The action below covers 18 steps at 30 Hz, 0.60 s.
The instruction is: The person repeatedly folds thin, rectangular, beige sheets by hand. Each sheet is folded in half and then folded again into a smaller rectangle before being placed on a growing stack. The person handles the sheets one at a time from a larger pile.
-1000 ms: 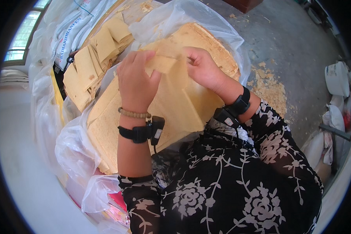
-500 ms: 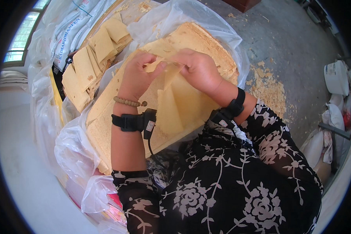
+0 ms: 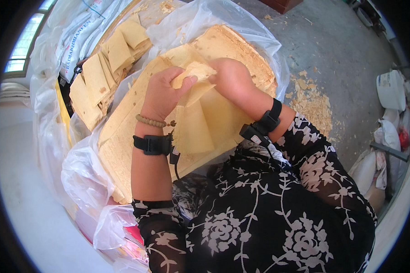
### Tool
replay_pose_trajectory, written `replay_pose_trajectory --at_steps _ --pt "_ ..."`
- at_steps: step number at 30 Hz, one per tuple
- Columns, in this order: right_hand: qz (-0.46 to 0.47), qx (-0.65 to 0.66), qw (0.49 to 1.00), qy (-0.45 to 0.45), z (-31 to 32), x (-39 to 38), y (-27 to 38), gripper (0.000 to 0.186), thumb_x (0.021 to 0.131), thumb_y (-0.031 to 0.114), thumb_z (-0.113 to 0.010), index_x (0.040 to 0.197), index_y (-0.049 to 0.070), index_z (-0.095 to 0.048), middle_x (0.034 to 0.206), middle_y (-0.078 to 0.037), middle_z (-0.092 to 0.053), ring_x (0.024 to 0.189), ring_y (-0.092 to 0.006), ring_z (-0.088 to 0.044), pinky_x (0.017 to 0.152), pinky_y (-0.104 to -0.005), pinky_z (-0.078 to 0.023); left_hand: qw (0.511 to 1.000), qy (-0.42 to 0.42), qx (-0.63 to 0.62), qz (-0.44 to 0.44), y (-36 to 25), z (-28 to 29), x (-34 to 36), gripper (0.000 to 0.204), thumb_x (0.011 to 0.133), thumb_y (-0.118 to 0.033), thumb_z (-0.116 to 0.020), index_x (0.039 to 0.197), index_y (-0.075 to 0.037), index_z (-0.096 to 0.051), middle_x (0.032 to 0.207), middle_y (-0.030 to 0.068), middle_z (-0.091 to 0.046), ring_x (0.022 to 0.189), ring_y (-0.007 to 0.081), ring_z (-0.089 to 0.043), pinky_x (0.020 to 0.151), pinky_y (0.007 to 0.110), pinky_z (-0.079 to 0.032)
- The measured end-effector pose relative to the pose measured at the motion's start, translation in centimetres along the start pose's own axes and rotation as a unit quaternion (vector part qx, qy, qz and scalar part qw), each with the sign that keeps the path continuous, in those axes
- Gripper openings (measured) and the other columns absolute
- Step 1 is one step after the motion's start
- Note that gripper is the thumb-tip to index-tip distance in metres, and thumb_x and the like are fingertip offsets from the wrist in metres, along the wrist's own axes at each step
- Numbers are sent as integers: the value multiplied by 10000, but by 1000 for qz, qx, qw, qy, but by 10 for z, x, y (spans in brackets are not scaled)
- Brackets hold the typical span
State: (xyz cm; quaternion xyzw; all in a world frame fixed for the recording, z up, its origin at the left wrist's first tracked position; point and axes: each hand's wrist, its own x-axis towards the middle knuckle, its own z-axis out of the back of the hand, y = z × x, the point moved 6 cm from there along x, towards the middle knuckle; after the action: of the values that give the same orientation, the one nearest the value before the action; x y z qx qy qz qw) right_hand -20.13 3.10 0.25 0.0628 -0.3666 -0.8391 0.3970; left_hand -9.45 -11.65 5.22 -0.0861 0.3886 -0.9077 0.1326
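My left hand [image 3: 161,91] pinches the near-left part of a thin yellowish crepe sheet [image 3: 197,75], thumb on top. Opposite it, my right hand [image 3: 234,79] is closed on the sheet's upper right edge; its fingertips are partly hidden behind the hand. Between the two hands the sheet is bent up, and its pale face shows. Just below lies a loose, creased translucent crepe layer [image 3: 193,129]; whether it joins the held part I cannot tell. Under both hands spreads a wide, thick stack of crepe sheets [image 3: 118,145] with rough, crumbly edges.
Folded crepe squares [image 3: 98,79] sit in a pile left of the stack. Clear plastic sheeting [image 3: 84,170] wraps around it. White sacks [image 3: 79,43] stand at the far left. Crumbled flakes [image 3: 312,104] litter the floor at right, with a white bucket [image 3: 391,90] farther off.
The held part of the crepe sheet has turned up between my hands, showing a pale face. My right hand has rolled over and moved slightly right.
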Motion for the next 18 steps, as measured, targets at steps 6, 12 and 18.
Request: replay_pose_trajectory --at_steps 6,12,18 --pt "-77 30 994 73 -17 15 -26 281 936 316 -676 1032 71 -775 962 -178 -751 937 -392 -704 828 -499 -553 980 -67 -175 73 2 36 -33 281 899 -231 -848 999 17 -762 875 37 -744 824 121 -651 783 276 -524" --pt "-69 -11 995 76 -26 26 -32 309 955 333 -653 1059 65 -767 997 -180 -752 973 -398 -703 858 -497 -557 979 -200 -31 -25 -7 59 -60 626 897 -219 -846 1424 4 -590 1374 164 -667 1256 232 -624 1072 358 -467" --pt "217 -113 925 -289 -9 -2 6 431 991 331 -578 1310 61 -679 1195 -161 -731 1106 -397 -681 935 -511 -545 992 -103 65 -27 -35 -23 -148 1041 827 -412 -855 1614 24 -333 1647 224 -409 1493 364 -438 1201 478 -361"
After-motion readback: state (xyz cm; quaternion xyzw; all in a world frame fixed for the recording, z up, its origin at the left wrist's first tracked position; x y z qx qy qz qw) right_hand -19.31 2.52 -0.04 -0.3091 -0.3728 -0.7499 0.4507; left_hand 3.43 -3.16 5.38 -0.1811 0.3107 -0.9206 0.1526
